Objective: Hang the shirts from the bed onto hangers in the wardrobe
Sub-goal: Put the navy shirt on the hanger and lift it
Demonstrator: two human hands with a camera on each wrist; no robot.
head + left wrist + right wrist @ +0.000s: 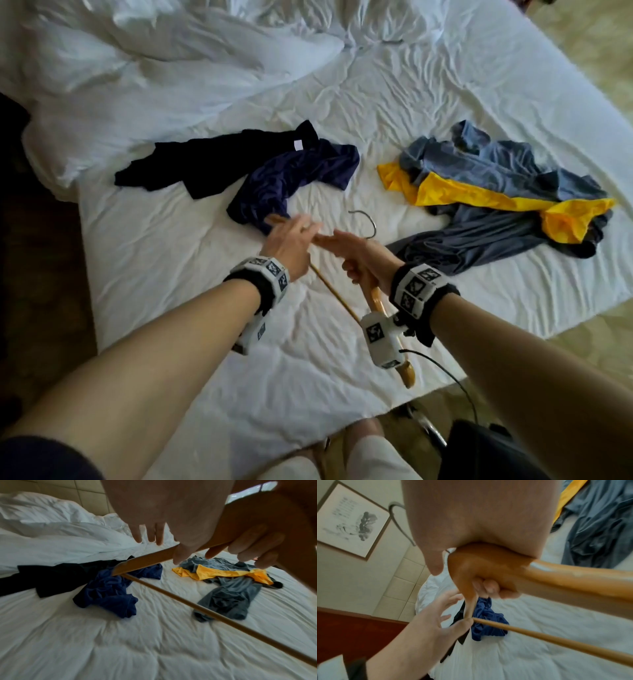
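Observation:
A wooden hanger [329, 288] with a metal hook [369, 223] hangs tilted above the bed, gripped at its neck by my right hand [354, 262]; the right wrist view shows those fingers curled round the wood [573, 578]. My left hand [298, 236] is spread open at the hanger's far arm [147, 561], with the thumb against the corner where arm and bar meet. Just beyond that end lies a crumpled navy shirt [294, 181], overlapping a black shirt [212, 161]. A grey-blue shirt [496, 171] and a yellow one [462, 195] lie in a heap to the right.
The white sheet of the bed [239, 359] is wrinkled, and a bunched duvet [137, 68] fills the far left. Pale floor [603, 44] runs along the right side. A dark bag [479, 452] and a cable sit by the near corner.

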